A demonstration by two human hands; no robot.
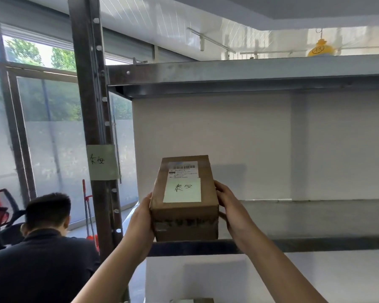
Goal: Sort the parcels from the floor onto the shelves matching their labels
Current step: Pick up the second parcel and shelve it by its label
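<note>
The brown cardboard parcel [185, 200] sits at the front edge of the grey metal shelf [315, 219]. Left hand [143, 217] and right hand [228, 206] grasp its sides, fingers curled, probably because its handwritten note matches the green paper label [102, 162] on the upright

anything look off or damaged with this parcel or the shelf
Mostly fine. The parcel, held by the left hand and right hand, has a dark scuffed band across its near face. Its green note looks the same as the note on the post.
</note>
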